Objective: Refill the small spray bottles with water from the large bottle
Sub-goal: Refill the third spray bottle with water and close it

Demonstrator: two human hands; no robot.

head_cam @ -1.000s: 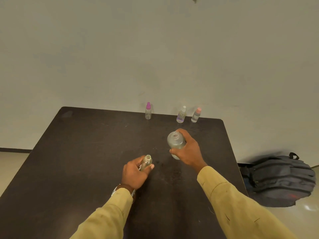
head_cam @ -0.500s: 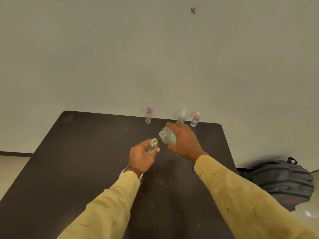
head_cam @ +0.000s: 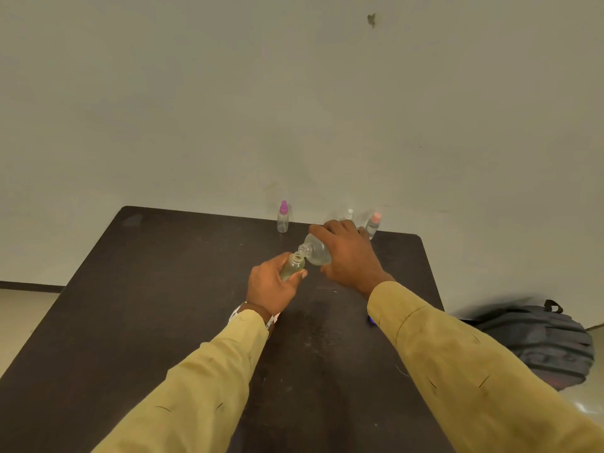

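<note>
I'm gripping the uncapped small bottle [head_cam: 292, 267] in my left hand [head_cam: 271, 284] above mid-table [head_cam: 163, 289], while my right hand [head_cam: 348, 253] is tilting the large bottle [head_cam: 314, 252], mouth touching its neck.

Dim even light, soft focus, wide-angle distortion

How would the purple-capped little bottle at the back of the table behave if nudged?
The purple-capped bottle looks narrow and tall, so it would probably tip easily. It seems clear plastic and small, likely light. Once down, its round body might roll on the table.
</note>
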